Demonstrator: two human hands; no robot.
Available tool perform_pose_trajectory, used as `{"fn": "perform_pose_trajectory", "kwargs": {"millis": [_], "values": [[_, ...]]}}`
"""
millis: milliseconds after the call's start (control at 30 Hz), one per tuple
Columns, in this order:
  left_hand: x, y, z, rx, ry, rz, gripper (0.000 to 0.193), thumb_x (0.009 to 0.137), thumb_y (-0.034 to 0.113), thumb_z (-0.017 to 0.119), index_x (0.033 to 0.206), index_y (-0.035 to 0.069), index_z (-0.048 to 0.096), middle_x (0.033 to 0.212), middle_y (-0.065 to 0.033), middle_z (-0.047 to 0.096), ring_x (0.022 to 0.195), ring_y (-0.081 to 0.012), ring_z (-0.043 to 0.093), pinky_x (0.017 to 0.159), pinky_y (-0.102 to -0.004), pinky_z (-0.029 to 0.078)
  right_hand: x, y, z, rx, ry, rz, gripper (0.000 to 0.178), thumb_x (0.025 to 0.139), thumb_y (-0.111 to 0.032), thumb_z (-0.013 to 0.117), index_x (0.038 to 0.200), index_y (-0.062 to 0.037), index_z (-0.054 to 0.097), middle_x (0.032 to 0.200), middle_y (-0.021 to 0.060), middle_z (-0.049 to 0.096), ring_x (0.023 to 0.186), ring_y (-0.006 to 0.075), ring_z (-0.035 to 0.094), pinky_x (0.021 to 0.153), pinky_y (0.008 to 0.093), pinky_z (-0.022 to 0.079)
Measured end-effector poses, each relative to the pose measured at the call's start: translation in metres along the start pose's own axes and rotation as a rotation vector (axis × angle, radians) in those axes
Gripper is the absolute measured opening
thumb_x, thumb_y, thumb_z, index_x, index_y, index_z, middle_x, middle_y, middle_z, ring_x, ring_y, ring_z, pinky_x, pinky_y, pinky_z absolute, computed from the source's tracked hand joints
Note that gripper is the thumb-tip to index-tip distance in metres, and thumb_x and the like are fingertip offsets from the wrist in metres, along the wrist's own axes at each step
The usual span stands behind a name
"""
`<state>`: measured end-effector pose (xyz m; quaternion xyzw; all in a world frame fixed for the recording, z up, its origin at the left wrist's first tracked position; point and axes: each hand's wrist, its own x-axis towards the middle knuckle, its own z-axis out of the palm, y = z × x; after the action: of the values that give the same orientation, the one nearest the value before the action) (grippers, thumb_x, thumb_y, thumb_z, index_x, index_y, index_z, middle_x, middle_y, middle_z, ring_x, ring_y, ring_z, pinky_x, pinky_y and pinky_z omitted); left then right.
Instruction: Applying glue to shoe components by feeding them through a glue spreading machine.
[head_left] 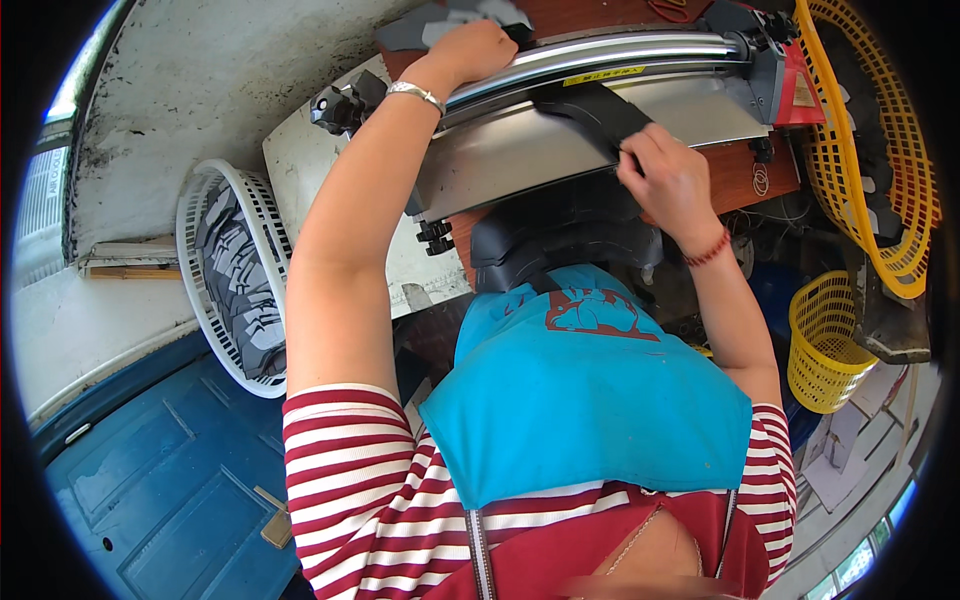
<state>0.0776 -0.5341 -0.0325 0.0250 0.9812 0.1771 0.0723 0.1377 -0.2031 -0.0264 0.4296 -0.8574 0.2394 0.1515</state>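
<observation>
My right hand (665,180) pinches the near end of a curved black flat sheet piece (605,115). The far end of that piece lies under the metal roller bar (610,48) of a bench machine, on its bright metal feed plate (490,170). Over the bar's left part reaches my left hand (472,52), fingers curled closed beside dark grey flat pieces (410,30) behind the machine. Its fingertips are partly hidden, so what it grips is unclear. A stack of black curved pieces (560,235) rests on my lap, against the blue apron (590,410).
A white basket (190,240) full of grey-black pieces stands at left. At right are a large yellow basket (860,230) with dark pieces and a smaller yellow basket (825,345). Red-handled scissors (672,10) lie behind the machine. A black knob (435,237) juts from its front left.
</observation>
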Motion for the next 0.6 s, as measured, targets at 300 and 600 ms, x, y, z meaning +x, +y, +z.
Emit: {"fn": "perform_pose_trajectory", "kwargs": {"millis": [300,600], "values": [[0.005,0.021,-0.035,-0.27,0.095,-0.2,0.017,0.089,0.01,0.067,0.081,-0.004,0.065,0.06,-0.012,0.048,0.054,-0.0169,0.046,0.056,-0.043,0.041,-0.058,-0.03,0.067,0.327,-0.275,-0.21,0.016,0.085,-0.017,0.075,0.098,-0.0096,0.07,0.088,0.0072,0.063,0.072,0.0271,0.067,0.064,0.0368,0.055],[-0.007,0.04,-0.092,-0.783,0.325,-0.414,0.031,0.092,0.016,0.067,0.114,-0.006,0.065,0.086,-0.0091,0.067,0.067,-0.0191,0.064,0.051,-0.0311,0.056,-0.096,-0.017,0.136,0.288,-0.285,-0.2,0.021,0.082,-0.014,0.074,0.102,-0.0069,0.074,0.094,0.008,0.066,0.078,0.0284,0.069,0.072,0.0385,0.057]]}}
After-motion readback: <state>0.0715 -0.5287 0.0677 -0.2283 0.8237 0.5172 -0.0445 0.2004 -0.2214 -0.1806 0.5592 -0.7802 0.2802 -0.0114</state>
